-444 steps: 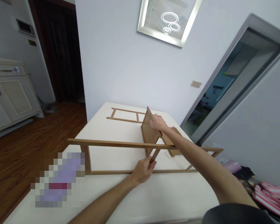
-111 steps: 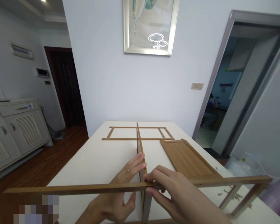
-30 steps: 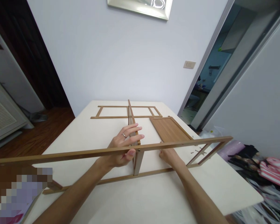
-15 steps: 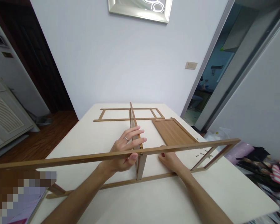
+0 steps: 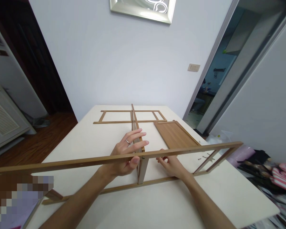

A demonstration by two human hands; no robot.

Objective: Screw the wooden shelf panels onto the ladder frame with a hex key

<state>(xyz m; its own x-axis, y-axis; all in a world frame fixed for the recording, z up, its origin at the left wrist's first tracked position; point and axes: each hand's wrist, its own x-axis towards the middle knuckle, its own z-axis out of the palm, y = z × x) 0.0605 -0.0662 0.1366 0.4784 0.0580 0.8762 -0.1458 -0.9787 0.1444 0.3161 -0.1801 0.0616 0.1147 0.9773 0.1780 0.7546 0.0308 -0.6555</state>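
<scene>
A ladder-like wooden side frame [image 5: 193, 150] stands on its long edge across the front of the white table [image 5: 157, 203]. Behind it, an upright wooden panel [image 5: 135, 122] runs away from me and meets the frame's middle crossbar [image 5: 143, 170]. My left hand [image 5: 126, 152] is closed around that panel near the joint, fingers over the top edge and thumb at the front rail. Through the frame's right opening reaches my right hand [image 5: 170, 164], its fingers curled and pinched low over the tabletop. What they hold, if anything, is too small to make out.
A flat wooden panel [image 5: 177, 135] lies on the table at the right. Several screws [image 5: 207, 157] are scattered behind the frame's right end. Another wooden frame [image 5: 114, 122] lies flat near the wall. Bags and clothes [image 5: 259, 165] are piled beyond the table's right edge.
My right hand has shifted slightly left, and its fingertips now show in a pinch. The left hand keeps its hold on the panel. The whole view has moved a little.
</scene>
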